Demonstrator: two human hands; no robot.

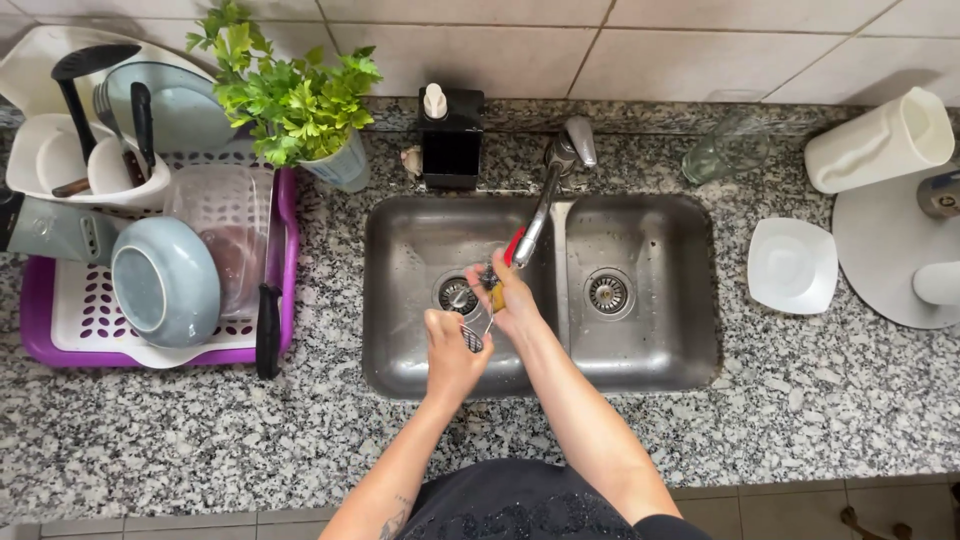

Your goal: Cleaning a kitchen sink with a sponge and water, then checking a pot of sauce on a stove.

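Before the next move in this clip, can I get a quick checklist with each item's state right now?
1. Both hands over the left sink basin: ok.
2. Right hand grips the utensil by its handle: ok.
3. Left hand at the utensil's slotted metal end: ok.
4. Utensil under the faucet spout: ok.
5. Water running: cannot tell.
6. Free room in the dish rack: not ok, crowded with bowls and tools.

Dish rack (40,330) left of sink (640,375); plate (793,266) right.

Both arms extended; left hand (452,350), right hand (512,300) close together, fingers curled.
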